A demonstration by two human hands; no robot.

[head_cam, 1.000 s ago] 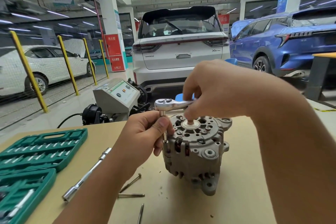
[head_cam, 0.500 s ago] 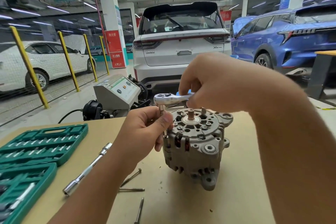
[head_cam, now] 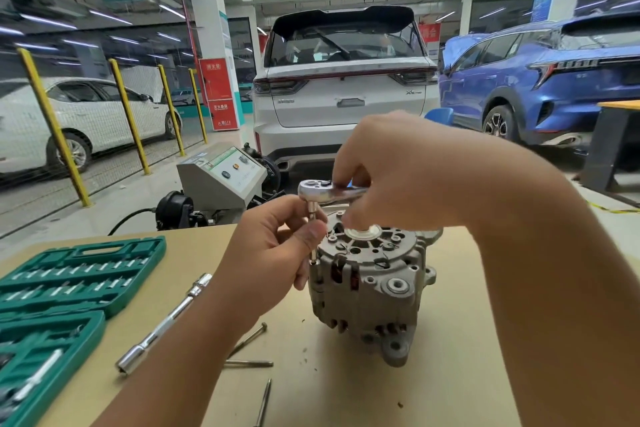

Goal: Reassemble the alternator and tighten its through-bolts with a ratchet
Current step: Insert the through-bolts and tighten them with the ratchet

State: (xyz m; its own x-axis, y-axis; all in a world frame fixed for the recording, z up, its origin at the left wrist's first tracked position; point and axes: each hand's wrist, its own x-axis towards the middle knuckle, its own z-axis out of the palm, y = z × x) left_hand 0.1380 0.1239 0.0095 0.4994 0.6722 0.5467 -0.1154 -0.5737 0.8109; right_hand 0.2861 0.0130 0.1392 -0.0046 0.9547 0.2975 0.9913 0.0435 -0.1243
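A grey alternator (head_cam: pixel 370 291) stands upright on the tan table (head_cam: pixel 450 374). A chrome ratchet (head_cam: pixel 325 191) hovers over its left rim, its socket and a through-bolt (head_cam: pixel 312 215) running down to the housing's edge. My right hand (head_cam: pixel 398 177) grips the ratchet handle from the right, above the alternator's top. My left hand (head_cam: pixel 277 253) pinches the socket and bolt between thumb and fingers, hiding most of the shaft. Three loose through-bolts (head_cam: pixel 247 363) lie on the table in front of the alternator.
An open green socket case (head_cam: pixel 69 274) sits at the table's left, with a long chrome extension bar (head_cam: pixel 166 322) beside it. Behind the table stand a grey test machine (head_cam: pixel 221 180), a white car (head_cam: pixel 343 90) and a blue car (head_cam: pixel 540 80).
The ratchet handle has swung slightly as my right hand shifted over the alternator's top, now covering its shaft. My left hand keeps its pinch on the socket and bolt.
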